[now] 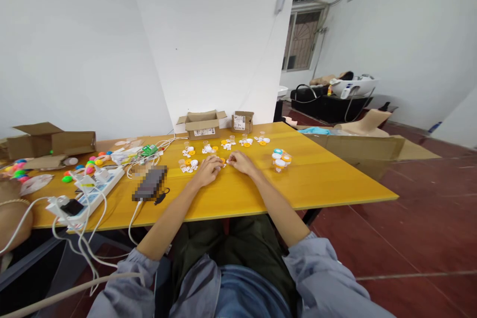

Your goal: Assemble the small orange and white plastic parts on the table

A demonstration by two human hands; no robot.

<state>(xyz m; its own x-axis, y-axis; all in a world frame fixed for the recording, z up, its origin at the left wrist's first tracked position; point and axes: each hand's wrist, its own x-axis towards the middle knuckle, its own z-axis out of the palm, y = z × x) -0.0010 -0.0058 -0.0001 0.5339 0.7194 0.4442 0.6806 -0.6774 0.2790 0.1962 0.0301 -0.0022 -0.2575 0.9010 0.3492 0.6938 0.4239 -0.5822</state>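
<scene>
My left hand (209, 167) and my right hand (240, 160) rest close together on the yellow table (316, 181), fingers curled toward each other. Between the fingertips sits a small orange piece (222, 161), too small to tell which hand grips it. Just beyond my hands lie several small white and orange caps and tiny clear vials (227, 144). A small stack of white, orange and teal caps (280, 158) stands to the right of my right hand.
Two open cardboard boxes (203, 124) stand at the table's far edge. A blurred dark device (149, 184) lies left of my hands, beside a white power strip (97, 190) with tangled cables. Coloured balls (89, 164) and a larger box (52, 141) occupy the left end.
</scene>
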